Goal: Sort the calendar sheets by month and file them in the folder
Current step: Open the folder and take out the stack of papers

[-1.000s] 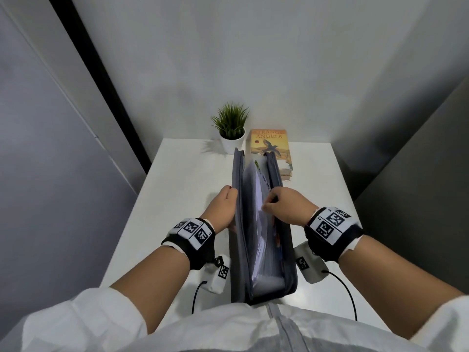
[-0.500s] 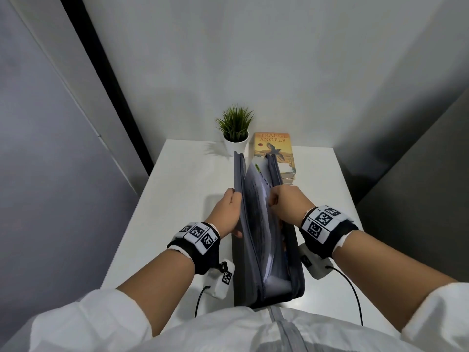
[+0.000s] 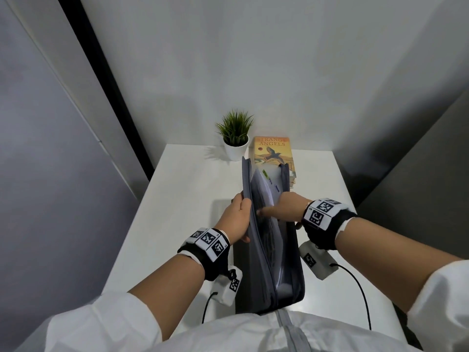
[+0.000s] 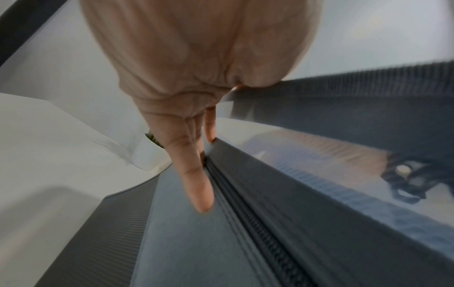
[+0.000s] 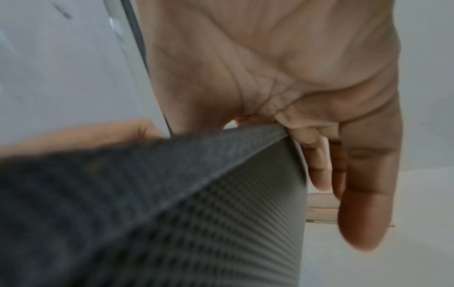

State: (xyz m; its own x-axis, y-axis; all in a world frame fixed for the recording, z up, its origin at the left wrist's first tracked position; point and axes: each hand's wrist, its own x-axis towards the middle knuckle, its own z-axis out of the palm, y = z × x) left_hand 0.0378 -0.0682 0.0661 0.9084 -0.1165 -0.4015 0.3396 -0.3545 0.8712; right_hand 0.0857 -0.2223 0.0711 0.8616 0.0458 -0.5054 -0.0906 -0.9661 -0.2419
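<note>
A grey zip folder (image 3: 291,273) stands upright on its long edge on the white table, mouth open upward. Pale calendar sheets (image 3: 264,196) sit inside behind small coloured month tabs (image 3: 266,173). My left hand (image 3: 238,217) grips the left wall, its fingers (image 4: 196,184) lying straight along the outer face beside the zip. My right hand (image 3: 285,207) pinches the right wall (image 5: 196,223), thumb inside across the sheets, fingers (image 5: 363,194) outside. No loose sheet is in either hand.
A small potted plant (image 3: 234,141) and a stack of books topped by an orange one (image 3: 272,151) stand at the table's back edge, just beyond the folder. The narrow table (image 3: 177,204) is closed in by grey walls on both sides.
The folder's mouth has been pulled wider. My right hand left the top of the sheets, took the right wall, and its thumb now reaches across the sheets. My left hand slid slightly forward.
</note>
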